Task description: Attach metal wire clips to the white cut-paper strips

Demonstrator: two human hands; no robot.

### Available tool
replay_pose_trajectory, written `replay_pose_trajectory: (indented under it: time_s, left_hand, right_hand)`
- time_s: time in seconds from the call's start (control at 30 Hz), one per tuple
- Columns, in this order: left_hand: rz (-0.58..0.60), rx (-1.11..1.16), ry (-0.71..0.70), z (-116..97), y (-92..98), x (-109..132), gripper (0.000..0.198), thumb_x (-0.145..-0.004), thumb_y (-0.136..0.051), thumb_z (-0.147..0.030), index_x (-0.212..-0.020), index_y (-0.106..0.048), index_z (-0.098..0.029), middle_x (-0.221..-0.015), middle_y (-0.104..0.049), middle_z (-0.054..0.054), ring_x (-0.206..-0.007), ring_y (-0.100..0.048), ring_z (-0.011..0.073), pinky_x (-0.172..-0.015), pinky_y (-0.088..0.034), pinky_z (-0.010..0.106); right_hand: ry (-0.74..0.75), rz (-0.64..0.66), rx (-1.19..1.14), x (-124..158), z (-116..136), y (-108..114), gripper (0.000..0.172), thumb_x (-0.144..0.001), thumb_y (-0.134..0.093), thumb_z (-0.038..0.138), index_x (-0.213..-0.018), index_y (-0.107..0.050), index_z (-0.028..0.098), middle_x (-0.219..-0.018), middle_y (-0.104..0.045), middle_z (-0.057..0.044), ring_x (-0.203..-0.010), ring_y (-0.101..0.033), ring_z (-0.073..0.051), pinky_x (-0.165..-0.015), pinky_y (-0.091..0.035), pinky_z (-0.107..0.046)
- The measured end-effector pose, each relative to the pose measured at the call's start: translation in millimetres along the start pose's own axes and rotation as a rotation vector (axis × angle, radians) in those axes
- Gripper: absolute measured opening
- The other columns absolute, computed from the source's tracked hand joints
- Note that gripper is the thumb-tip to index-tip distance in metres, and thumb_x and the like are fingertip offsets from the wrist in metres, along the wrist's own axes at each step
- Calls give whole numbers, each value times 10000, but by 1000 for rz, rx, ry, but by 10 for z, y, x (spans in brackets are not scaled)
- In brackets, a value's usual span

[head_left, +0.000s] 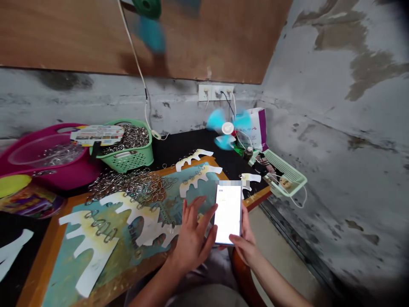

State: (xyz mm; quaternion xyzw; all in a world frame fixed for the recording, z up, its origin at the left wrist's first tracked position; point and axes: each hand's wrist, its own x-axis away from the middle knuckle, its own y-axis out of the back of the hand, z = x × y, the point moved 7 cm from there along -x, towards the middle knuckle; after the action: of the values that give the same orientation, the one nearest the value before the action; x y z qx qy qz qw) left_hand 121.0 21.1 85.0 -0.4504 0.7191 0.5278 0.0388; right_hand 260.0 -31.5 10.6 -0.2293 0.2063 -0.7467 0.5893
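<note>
A smartphone with a bright, mostly white screen is held upright in my right hand, the thumb lying over its lower right corner. My left hand is open, fingers spread, with its fingertips at the phone's left edge; whether they press on it I cannot tell. Left of the hands, white, yellow-stained cut-out pieces with metal rings on them lie on a blue-green, wood-framed board. Beyond them is a heap of loose metal rings.
A green basket of metal rings and a magenta tub stand at the back left. A small blue-bladed fan spins in front of a white-and-purple bag. On the right, a pale green tray holds small items.
</note>
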Motion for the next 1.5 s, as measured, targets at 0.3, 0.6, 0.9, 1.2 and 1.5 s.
replay_pose_trajectory:
  time_s: [0.3, 0.6, 0.9, 1.2, 1.5]
  left_hand:
    - [-13, -7, 28, -11, 14, 24, 501, -932, -473, -206, -1428, -412, -215, -1479, -335, 152, -1379, -342, 333, -1171, -115, 636]
    - [-38, -23, 61, 2, 42, 32, 474, -933, -466, -211, -1405, -428, -195, -1502, -322, 160, -1396, -332, 335, -1179, -115, 625]
    - [-30, -42, 50, 32, 58, 58, 471, -915, -479, -189, -1385, -464, -193, -1502, -275, 177, -1436, -252, 365, -1155, -96, 676]
    - [-56, -59, -16, 10, 56, 86, 502, -888, -511, -202, -1387, -496, -250, -1524, -222, 152, -1436, -241, 391, -1143, -102, 691]
    - [-65, -33, 35, 38, 73, 72, 522, -911, -457, -204, -1431, -411, -206, -1549, -218, 157, -1448, -224, 379, -1157, -98, 672]
  right_hand:
    - [0, 96, 61, 15, -42, -48, 1173, -650, -858, 260, -1534, -105, 425, -1545, -362, -77, -1218, -555, -364, -734, -620, -420]
    - [-13, 179, 102, 21, -56, -130, 1245, -684, -855, 302, -1536, 48, 386, -1442, -469, -133, -1127, -619, -339, -669, -627, -395]
    - [-67, 148, 31, 35, -20, -152, 1278, -639, -888, 324, -1533, 20, 409, -1423, -492, -127, -1012, -676, -323, -660, -619, -412]
    - [-64, 120, -9, 53, -45, -104, 1236, -636, -876, 296, -1540, -43, 425, -1420, -504, -100, -992, -680, -312, -654, -614, -392]
    - [-44, 72, -39, 38, -117, -26, 1211, -631, -850, 229, -1543, -78, 427, -1547, -361, -65, -1201, -567, -363, -682, -623, -400]
